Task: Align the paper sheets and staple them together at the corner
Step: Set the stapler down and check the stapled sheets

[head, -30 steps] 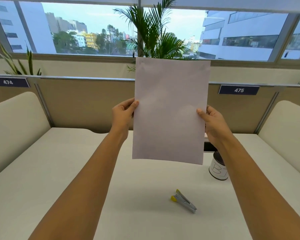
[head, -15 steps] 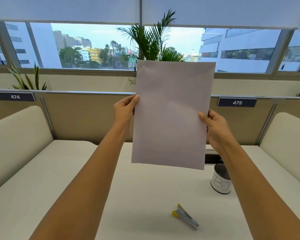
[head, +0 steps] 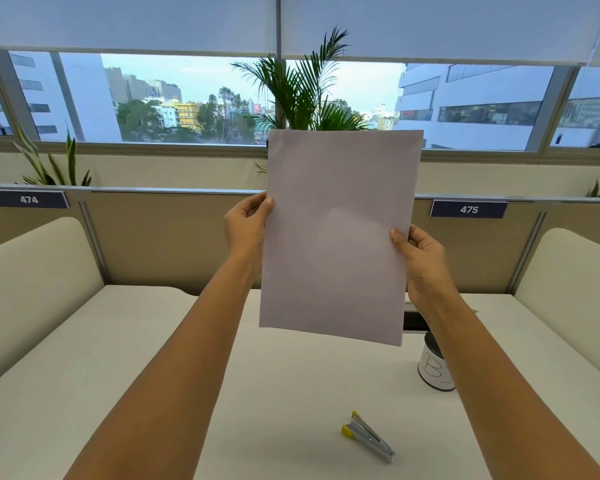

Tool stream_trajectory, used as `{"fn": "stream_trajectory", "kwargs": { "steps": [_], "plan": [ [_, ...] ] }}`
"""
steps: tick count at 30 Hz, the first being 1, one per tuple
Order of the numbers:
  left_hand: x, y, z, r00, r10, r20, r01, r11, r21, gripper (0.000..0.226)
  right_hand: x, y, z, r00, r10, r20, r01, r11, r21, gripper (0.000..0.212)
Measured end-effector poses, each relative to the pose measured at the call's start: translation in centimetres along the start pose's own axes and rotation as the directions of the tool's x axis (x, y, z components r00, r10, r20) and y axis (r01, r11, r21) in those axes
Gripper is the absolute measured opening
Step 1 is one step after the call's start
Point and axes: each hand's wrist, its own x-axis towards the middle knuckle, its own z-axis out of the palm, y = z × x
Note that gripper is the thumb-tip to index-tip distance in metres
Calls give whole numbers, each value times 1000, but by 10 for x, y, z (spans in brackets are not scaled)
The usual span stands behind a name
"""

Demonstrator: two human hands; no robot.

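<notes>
I hold the white paper sheets [head: 338, 237] upright in the air above the desk, their edges looking flush. My left hand [head: 246, 230] pinches the left edge near the middle. My right hand [head: 421, 261] grips the right edge a little lower. How many sheets are in the stack is not visible. A small metal stapler [head: 369, 436] with a yellow end lies on the white desk [head: 118, 375] below the sheets, toward the front right, untouched by either hand.
A white cup [head: 432, 370] with black lettering stands at the right, partly behind my right forearm. Padded dividers flank the desk on both sides, and a beige partition [head: 174, 237] with number plates closes the back. Plants and windows lie beyond.
The view has tilted upward, so the desk and stapler sit lower in frame. The sheets stay upright in both hands, with the grips unchanged.
</notes>
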Motion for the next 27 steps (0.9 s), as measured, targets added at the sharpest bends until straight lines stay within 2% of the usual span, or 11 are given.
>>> {"fn": "stream_trajectory", "kwargs": {
  "steps": [5, 9, 11, 13, 16, 18, 20, 24, 26, 27],
  "plan": [
    [-5, 3, 2, 998, 46, -42, -43, 998, 53, 27, -1, -4, 1, 999, -28, -22, 28, 1000, -3, 26],
    [-13, 4, 9, 967, 238, -94, -206, 942, 265, 42, -6, -4, 11, 982, -149, -118, 150, 989, -7, 23],
    [-22, 6, 18, 956, 291, -24, -272, 918, 287, 45, -12, -3, 19, 956, -248, -159, 236, 968, -88, 25],
    [-31, 11, 30, 968, 220, 123, -241, 949, 203, 50, -17, 1, 28, 897, -411, -162, 360, 892, -274, 28],
    [-43, 23, 48, 942, 16, 334, -40, 997, 65, 53, -28, 12, 45, 759, -651, -24, 554, 664, -503, 31],
    [-45, 26, 54, 936, -20, 351, 17, 1000, 13, 35, -34, 22, 57, 676, -729, 108, 633, 501, -590, 34],
    [-44, 28, 55, 952, -5, 306, 1, 1000, 13, 15, -37, 31, 63, 633, -748, 197, 655, 384, -651, 39],
    [-38, 26, 45, 961, -8, 277, -4, 999, 43, 22, -44, 37, 67, 644, -686, 338, 681, 313, -661, 41],
    [-36, 29, 36, 941, 8, 339, -9, 1000, 3, 24, -46, 36, 66, 660, -621, 423, 709, 329, -624, 47],
    [-34, 32, 31, 926, 18, 376, -10, 1000, -22, 24, -44, 33, 63, 675, -606, 421, 707, 366, -605, 47]
  ]
}}
